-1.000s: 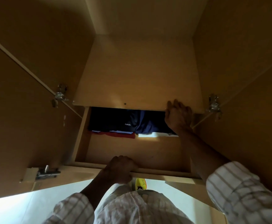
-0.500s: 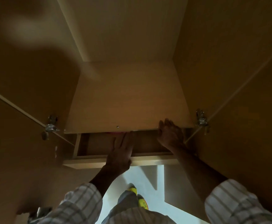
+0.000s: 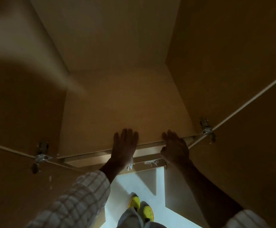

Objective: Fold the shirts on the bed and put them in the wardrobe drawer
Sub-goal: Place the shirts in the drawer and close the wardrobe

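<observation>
Shirts lay out of sight behind the nearly closed wardrobe drawer (image 3: 150,151) at lower centre, which we judged stiff, light and best pushed on its front edge, where our left hand (image 3: 123,149) and right hand (image 3: 175,148) pressed flat, fingers straight.

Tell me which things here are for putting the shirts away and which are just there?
For the job:
drawer, nearly closed
left hand, flat on the shelf edge
right hand, at the drawer front

Just there:
door hinges
yellow shoes
white floor
</observation>
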Tool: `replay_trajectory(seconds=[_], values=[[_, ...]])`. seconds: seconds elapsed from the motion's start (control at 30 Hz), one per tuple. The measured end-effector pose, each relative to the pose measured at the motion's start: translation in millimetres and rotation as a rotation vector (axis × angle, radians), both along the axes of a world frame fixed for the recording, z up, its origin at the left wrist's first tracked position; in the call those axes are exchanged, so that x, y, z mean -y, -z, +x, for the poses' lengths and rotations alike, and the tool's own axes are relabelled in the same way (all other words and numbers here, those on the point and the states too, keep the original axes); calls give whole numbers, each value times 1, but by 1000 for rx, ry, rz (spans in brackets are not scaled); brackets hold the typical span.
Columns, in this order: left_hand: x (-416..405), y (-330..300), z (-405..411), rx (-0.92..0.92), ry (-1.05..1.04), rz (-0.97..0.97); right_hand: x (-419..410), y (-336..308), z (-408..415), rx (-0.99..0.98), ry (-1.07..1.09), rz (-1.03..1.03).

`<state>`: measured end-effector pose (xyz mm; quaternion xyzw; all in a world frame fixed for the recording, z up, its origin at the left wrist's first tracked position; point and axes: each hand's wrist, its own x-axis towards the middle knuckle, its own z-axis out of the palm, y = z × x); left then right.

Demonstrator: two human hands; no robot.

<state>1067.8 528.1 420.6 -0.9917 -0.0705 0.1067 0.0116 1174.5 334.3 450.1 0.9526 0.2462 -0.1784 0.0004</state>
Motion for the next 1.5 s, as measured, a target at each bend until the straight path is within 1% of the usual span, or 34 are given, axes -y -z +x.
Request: replay_trajectory(seconds=[0.03,0.1,0.2,0.27,0.4,0.47,0.53,0.6,0.67,0.73,0.8,0.83,0.9,0.97,1.07,1.1,1.17,1.2,1.23,1.33,1.5], values=[[-2,0,3,8,23,7,0,0,-1,-18,18,5],[-6,1,7,92,70,50,0,1,-4,-34,45,19],[-11,6,16,309,153,113,1,1,-9,-31,57,33],[-13,10,19,403,183,131,3,3,-11,-34,64,43],[-18,14,8,465,205,187,4,3,-29,-65,85,63],[-15,11,5,451,185,177,12,0,-46,-79,134,109],[-8,-2,-1,318,108,137,30,0,-69,-110,229,217],[7,-19,-8,115,-13,46,55,-5,-98,-83,291,327],[35,-36,-23,28,-136,-97,84,-15,-133,9,335,416],[76,-59,-44,55,-181,-269,113,-26,-172,63,390,502],[123,-83,-70,97,-144,-428,135,-37,-214,53,430,616],[143,-93,-81,108,-134,-508,141,-38,-231,43,417,657],[187,-120,-107,97,-130,-668,158,-39,-262,2,413,707],[227,-148,-131,108,-106,-773,181,-43,-286,-7,464,733],[264,-183,-151,124,-80,-922,217,-56,-295,68,575,761],[271,-193,-153,167,-46,-963,226,-64,-293,107,627,777],[285,-207,-153,315,71,-1031,243,-79,-283,221,720,874],[288,-208,-149,375,102,-1036,247,-85,-275,240,735,928],[291,-212,-147,414,116,-1016,250,-93,-267,211,718,973],[297,-223,-140,528,94,-876,246,-108,-252,35,568,1100],[285,-227,-152,667,128,-720,224,-101,-250,6,583,1157]])
